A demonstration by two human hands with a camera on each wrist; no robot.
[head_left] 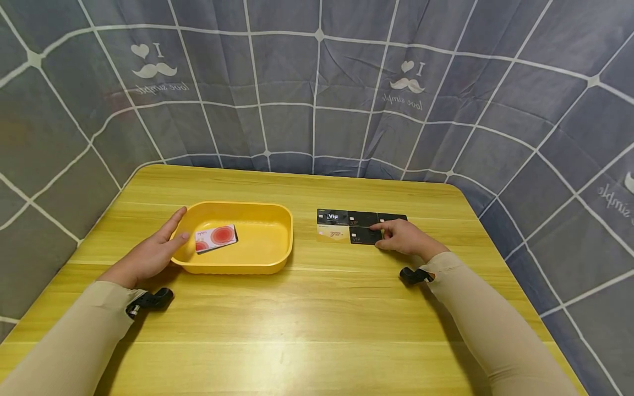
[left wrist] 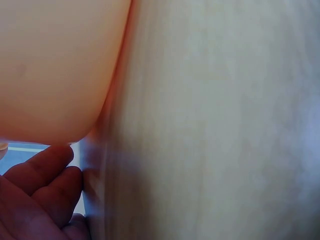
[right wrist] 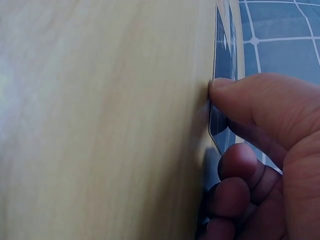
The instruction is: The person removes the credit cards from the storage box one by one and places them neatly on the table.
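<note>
In the head view, a yellow plastic tray stands on the left half of the table, with a small stack of cards inside, the top one white with red circles. My left hand grips the tray's left wall, thumb over the rim and fingers outside. To the right lie cards in two rows. My right hand pinches a black VIP card in the near row by its right part, thumb at the near edge and index finger at the far edge. The right wrist view shows this thumb against the card edge.
Beside the pinched card lies a gold card. Behind are a black Vip card, another black card and a third, partly covered by my hand. A grey checked curtain surrounds the wooden table.
</note>
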